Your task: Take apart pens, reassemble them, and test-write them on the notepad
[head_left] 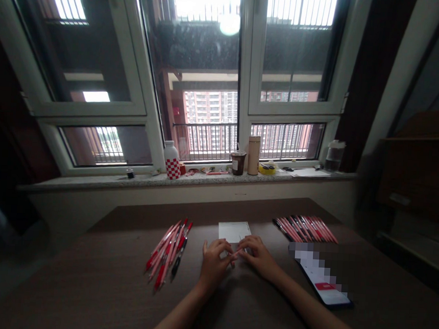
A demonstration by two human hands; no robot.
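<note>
1. My left hand (pixel 216 257) and right hand (pixel 258 255) pinch a slim pink pen (pixel 237 253) between curled fingers.
2. It bridges the gap between them, long axis running roughly hand to hand, neither clearly nearer; white paper (pixel 229 231) lies just beyond.
3. My fingers cover its ends; I cannot make them out.

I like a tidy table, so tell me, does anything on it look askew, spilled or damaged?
Nothing on the table looks spilled or damaged. The pile of pens on the left does look untidy: they overlap at differing angles, unlike the row of pens on the right, laid side by side.
</note>
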